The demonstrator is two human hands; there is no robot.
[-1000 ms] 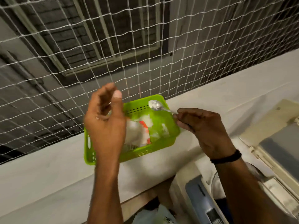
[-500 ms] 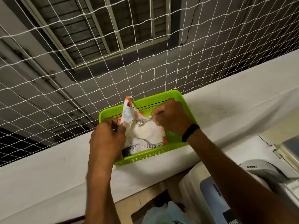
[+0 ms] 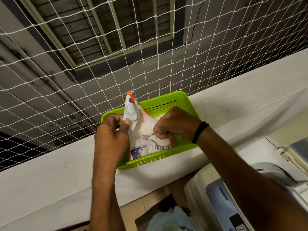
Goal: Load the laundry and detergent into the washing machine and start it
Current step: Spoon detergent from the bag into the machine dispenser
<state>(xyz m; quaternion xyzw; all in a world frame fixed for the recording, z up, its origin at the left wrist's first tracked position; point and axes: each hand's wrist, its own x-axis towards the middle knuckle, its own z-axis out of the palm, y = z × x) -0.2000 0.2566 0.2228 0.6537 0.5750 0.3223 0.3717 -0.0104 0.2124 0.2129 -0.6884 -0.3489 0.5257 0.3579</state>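
Observation:
A white detergent bag [image 3: 141, 129] with orange and blue print stands in a green perforated basket [image 3: 166, 102] on a white ledge. My left hand [image 3: 111, 135] pinches the bag's left edge and holds its mouth apart. My right hand [image 3: 175, 124] grips a metal spoon [image 3: 149, 136] whose bowl end sits inside the bag, in the white powder. The top of the washing machine [image 3: 221, 197], white with a grey-blue control panel, shows at the lower right below the ledge.
A white rope net [image 3: 116, 64] rises right behind the ledge [image 3: 50, 177] and basket. A pale plastic bag [image 3: 168, 219] lies at the bottom edge beside the machine. My right forearm crosses over the machine top.
One second ago the spoon was held above the basket and my left hand was raised and empty. Since then my left hand took the bag's edge and the spoon went down into the powder.

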